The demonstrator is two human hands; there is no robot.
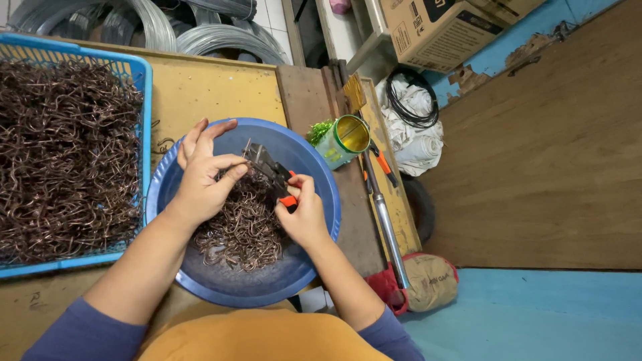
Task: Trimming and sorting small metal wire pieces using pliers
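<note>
Left hand [204, 177] and right hand [304, 214] meet over the blue bowl [314, 174], w/ a pair of pliers [267, 170] between them. Right hand is closed around the orange grips at the lower end of the pliers, fingers curled tight, thumb side up. Left hand is half open: thumb & forefinger pinch toward the metal head of the pliers, other fingers spread and lifted toward the bowl's far rim. Can't tell if a wire piece sits in that pinch; too small.

Pliers' long axis runs diagonally: handles at lower right near the right palm, dark metal head pointing up-left, away from the person, toward the left fingertips. Tool is held just above the hooks [244, 224], a tangled heap of brown bent-wire pieces in the bowl's middle.

Both forearms come in from the bottom edge, blue sleeves pushed up to the elbows, wrists angled inward so the hands converge. Left wrist rests near the bowl's left rim.

Bowl sits on a yellow board [214, 87]. Left of it, a blue basket [144, 93] full of the same brown wire pieces. Just right of the bowl, a green-and-yellow can [344, 140] on its side, open mouth up-right. Wire coils [200, 33] lie beyond the board.
</note>
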